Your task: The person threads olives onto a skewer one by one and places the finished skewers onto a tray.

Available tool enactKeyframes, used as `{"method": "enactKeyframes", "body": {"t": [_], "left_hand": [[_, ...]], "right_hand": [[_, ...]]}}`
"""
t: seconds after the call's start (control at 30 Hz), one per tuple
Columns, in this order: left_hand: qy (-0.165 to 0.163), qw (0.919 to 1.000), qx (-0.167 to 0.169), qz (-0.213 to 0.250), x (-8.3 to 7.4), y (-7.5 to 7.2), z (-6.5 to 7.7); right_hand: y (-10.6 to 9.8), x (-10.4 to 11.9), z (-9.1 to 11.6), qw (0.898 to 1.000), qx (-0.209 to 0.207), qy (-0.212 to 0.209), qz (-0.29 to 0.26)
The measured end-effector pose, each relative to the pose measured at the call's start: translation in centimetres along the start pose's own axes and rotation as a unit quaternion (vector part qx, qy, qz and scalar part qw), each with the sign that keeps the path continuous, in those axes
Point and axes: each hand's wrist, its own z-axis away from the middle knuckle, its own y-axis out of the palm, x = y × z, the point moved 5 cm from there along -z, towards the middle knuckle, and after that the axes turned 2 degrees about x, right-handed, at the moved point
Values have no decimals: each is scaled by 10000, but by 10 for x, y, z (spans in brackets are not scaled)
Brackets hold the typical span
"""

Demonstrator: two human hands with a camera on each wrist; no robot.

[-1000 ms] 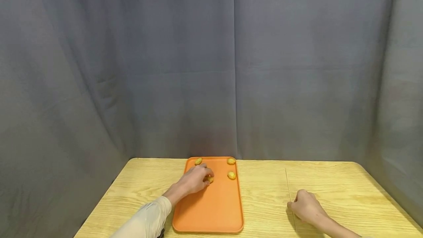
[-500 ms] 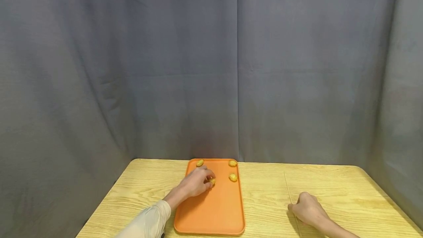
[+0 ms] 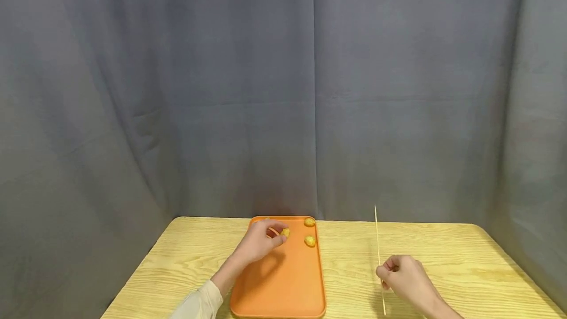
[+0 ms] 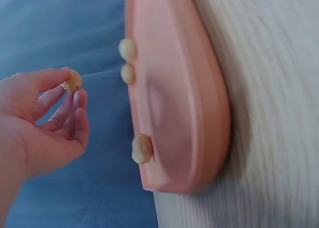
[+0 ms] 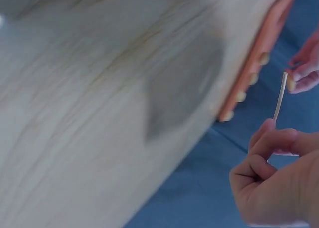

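My left hand (image 3: pixel 260 241) is raised over the orange tray (image 3: pixel 283 289), pinching a small yellow-brown ball, like a baby potato (image 4: pixel 73 81), between thumb and fingertip. Its other fingers curve loosely, and its shadow falls on the tray. More such balls lie near the tray's far end: two on the right side, one upper ball (image 3: pixel 309 222) and one lower ball (image 3: pixel 310 241), and one at the far left corner mostly hidden behind the hand. Above the table on the right, my right hand (image 3: pixel 405 275) grips a thin wooden skewer (image 3: pixel 377 240), its long end pointing away and up.
The pale wood-grain table (image 3: pixel 350 270) runs back to a grey curtain (image 3: pixel 248 112), which also hangs along both sides. The tray stands lengthwise left of the right hand, its low rim reaching the table's far edge.
My left hand has lifted its ball up off the tray. The right hand has raised the skewer from the table and turned it more upright, moving slightly left.
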Motion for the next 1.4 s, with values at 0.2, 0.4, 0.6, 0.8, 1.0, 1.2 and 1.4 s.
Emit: {"method": "enactKeyframes", "body": {"t": [0.2, 0.4, 0.6, 0.8, 1.0, 1.2, 1.4], "left_hand": [[-566, 9929, -173, 1029, -12, -14, 16], [-663, 9873, -382, 1395, -33, -26, 34], [-621, 9777, -259, 1989, -56, -25, 36], [-638, 9603, -5, 2714, -77, -18, 35], [-650, 9434, -67, 3252, -94, -21, 35], [-709, 8937, 45, 4429, -99, -24, 37], [-718, 8574, 100, 5095, -100, -28, 42]], "right_hand": [[0, 33, 22, 9992, -201, -302, -168], [0, 62, 43, 9941, -181, -773, -735], [-4, 79, 58, 9713, 386, -1597, -1719], [5, 82, 63, 9404, 1257, -1454, -2805], [9, 78, 59, 9474, 1113, -922, -2857], [10, 79, 57, 9436, 1154, -674, -3031], [10, 82, 57, 9422, 1105, -847, -3048]]}}
